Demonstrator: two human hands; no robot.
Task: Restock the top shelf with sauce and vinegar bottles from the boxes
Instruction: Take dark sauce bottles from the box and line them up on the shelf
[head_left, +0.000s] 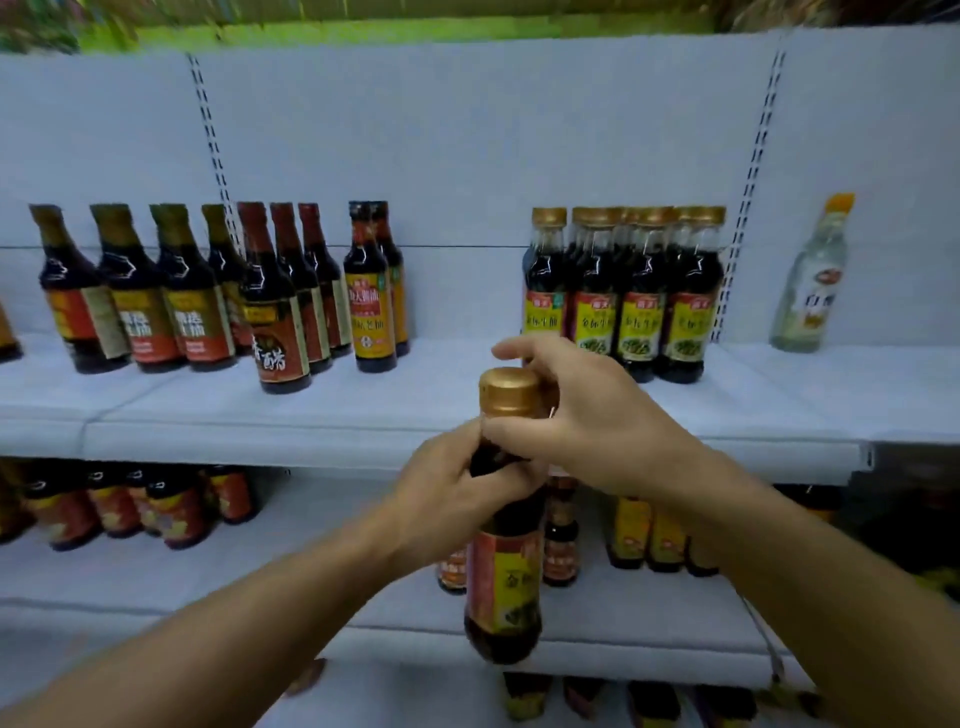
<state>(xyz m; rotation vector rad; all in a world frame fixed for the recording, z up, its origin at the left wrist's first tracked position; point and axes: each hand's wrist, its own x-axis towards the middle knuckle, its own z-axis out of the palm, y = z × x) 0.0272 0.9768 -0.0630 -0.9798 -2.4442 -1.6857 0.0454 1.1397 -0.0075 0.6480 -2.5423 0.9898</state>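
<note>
A dark sauce bottle (505, 582) with a gold cap and a yellow-red label hangs upright in front of the shelves, below the top shelf's front edge (260, 439). My left hand (457, 493) grips its neck from the left. My right hand (582, 415) holds the neck just under the cap from the right, fingers curled round it. On the top shelf behind stands a group of matching gold-capped bottles (623, 291). No boxes are in view.
Left on the top shelf stand several dark vinegar and soy bottles (208, 291) and a pair of red-capped ones (374, 286). A clear white-vinegar bottle (813, 275) stands far right. A gap lies between the pair and the gold-capped group. The lower shelves hold more bottles (130, 504).
</note>
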